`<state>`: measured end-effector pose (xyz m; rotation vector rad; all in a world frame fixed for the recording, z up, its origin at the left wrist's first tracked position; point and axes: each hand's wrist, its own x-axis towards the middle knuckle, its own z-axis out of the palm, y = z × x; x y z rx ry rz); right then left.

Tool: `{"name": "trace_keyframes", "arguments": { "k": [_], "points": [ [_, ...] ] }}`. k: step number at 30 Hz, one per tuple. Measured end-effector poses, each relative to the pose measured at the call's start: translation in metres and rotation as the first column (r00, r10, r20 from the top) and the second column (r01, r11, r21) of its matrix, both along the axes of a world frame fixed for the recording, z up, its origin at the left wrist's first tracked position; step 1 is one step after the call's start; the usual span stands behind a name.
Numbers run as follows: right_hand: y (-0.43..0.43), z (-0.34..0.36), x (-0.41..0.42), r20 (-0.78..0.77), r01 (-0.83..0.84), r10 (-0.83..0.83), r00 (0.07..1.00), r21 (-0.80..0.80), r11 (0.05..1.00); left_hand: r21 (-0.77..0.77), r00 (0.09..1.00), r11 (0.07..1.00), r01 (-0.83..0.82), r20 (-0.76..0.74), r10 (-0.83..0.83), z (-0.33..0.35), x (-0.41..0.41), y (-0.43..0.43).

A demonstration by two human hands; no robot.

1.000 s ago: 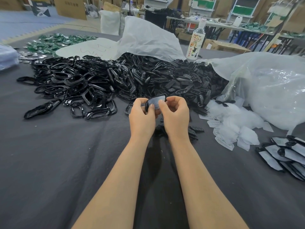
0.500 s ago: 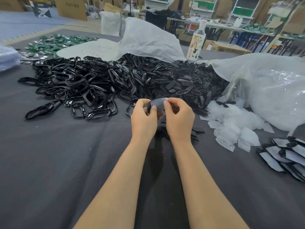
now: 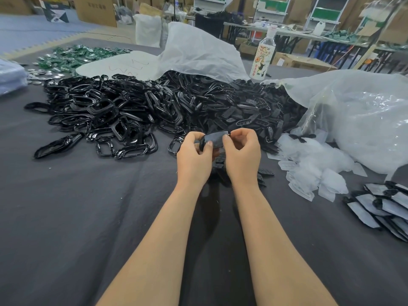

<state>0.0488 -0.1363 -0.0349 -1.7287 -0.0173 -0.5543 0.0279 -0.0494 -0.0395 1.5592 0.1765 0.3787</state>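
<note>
A small black plastic shell part [image 3: 216,139] with a dull film on its face is held above the grey cloth table [image 3: 88,217]. My left hand [image 3: 193,157] grips its left end with curled fingers and thumb. My right hand [image 3: 241,153] pinches its right end between thumb and forefinger. Behind them spreads a big heap of glossy black frames [image 3: 106,113] and flat matte black inserts [image 3: 242,113]. A few loose black parts [image 3: 263,173] lie under my hands, partly hidden.
Peeled white film scraps [image 3: 313,171] lie right of my hands, with film-covered black parts [image 3: 384,206] at the right edge. Clear plastic bags [image 3: 353,115] sit at back and right. A bottle [image 3: 263,58] stands behind the heap; green circuit boards [image 3: 72,56] far left.
Both hands with the part have shifted a little towards me, and the part has turned slightly between the fingers. The heaps and scraps have not moved.
</note>
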Motion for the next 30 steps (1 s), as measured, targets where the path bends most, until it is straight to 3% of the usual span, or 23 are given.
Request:
{"name": "trace_keyframes", "arguments": {
  "k": [6, 15, 22, 30],
  "points": [
    [-0.004, -0.001, 0.005, -0.125, -0.044, 0.071, 0.990, 0.201, 0.979, -0.006, 1.000, 0.999, 0.031, 0.004, -0.031, -0.001, 0.000, -0.001],
    [-0.012, -0.002, 0.010, -0.216, -0.172, 0.252, 0.943, 0.331, 0.928, -0.029, 0.998, 0.998, 0.047, -0.035, -0.048, -0.001, 0.001, 0.001],
    [-0.013, -0.004, 0.010, -0.186, -0.148, 0.193, 0.963, 0.234, 0.961, -0.023, 0.996, 0.998, 0.065, -0.066, -0.066, -0.001, 0.001, 0.000],
    [-0.015, -0.004, 0.009, -0.220, -0.199, 0.264, 0.939, 0.278, 0.940, -0.054, 0.995, 0.997, 0.054, -0.083, -0.058, -0.002, 0.002, 0.002]
  ]
}}
